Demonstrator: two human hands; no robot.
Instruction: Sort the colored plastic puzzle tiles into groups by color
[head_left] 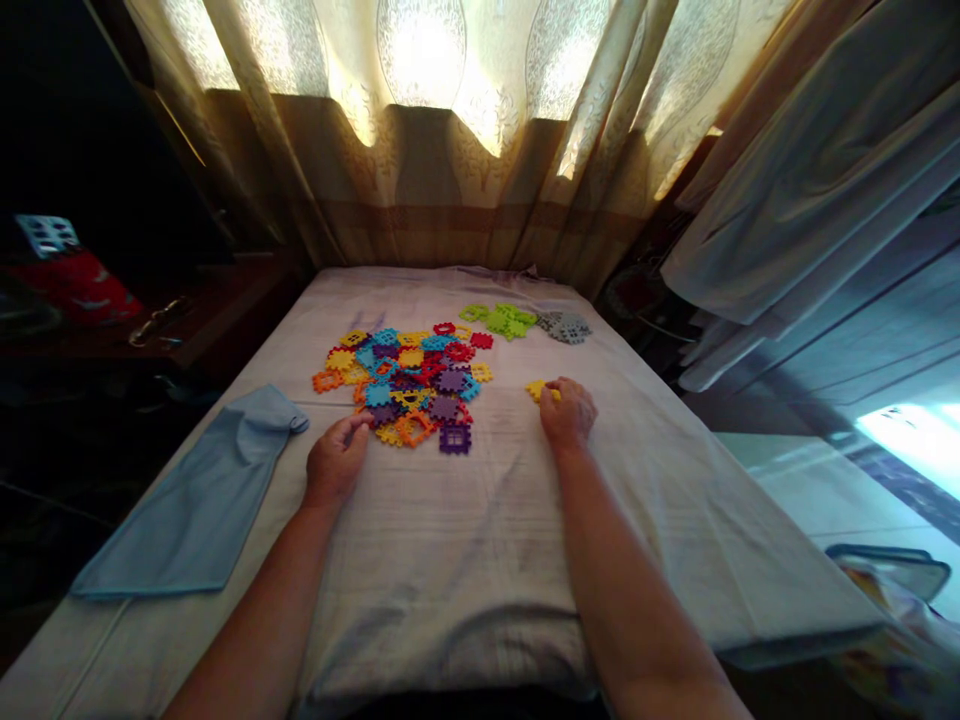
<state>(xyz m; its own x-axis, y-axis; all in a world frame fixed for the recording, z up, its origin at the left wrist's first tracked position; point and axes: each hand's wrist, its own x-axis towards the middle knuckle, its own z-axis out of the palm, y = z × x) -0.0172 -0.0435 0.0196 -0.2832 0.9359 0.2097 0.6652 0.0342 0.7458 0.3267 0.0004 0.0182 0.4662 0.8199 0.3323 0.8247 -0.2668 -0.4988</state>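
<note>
A heap of flat, notched plastic pieces (411, 380) in orange, yellow, blue, purple and red lies on the cloth-covered table. At its lower left edge is my left hand (339, 458), fingers curled together by an orange and a purple piece; what they hold, if anything, is hidden. My right hand (570, 410) is right of the heap, its fingers closed on a yellow piece (535, 389) at the cloth. Farther back sit a pile of green pieces (510, 320) and, beside it, a pile of grey pieces (566, 327).
A light blue cloth (202, 500) lies along the table's left side. Behind the table (450, 560) hangs a curtain (442, 180). A red container (79, 287) stands on dark furniture at the left, and pale fabric (810, 170) hangs at the right.
</note>
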